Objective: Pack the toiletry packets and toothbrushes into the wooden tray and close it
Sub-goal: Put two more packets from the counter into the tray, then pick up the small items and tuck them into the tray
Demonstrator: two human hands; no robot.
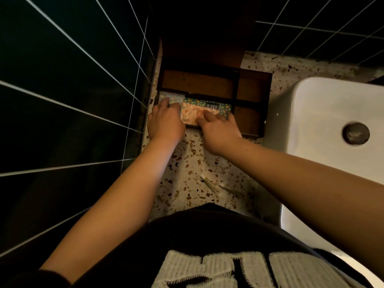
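A dark wooden tray (252, 94) with several compartments stands on the terrazzo counter against the tiled wall, its lid (203, 57) raised behind it. The front left compartment holds a pale bluish packet (172, 97), a peach patterned packet (190, 115) and a green patterned packet (209, 106). My left hand (165, 121) presses on the pale packet with its fingers. My right hand (218, 128) rests its fingertips on the peach and green packets. Two wrapped toothbrushes (218, 185) lie on the counter close to my body.
A white basin (324, 125) with a metal drain (355, 133) fills the right side, touching the tray's right edge. Dark tiled walls (68, 100) close in on the left and at the back. Bare terrazzo counter (187, 163) lies between the tray and me.
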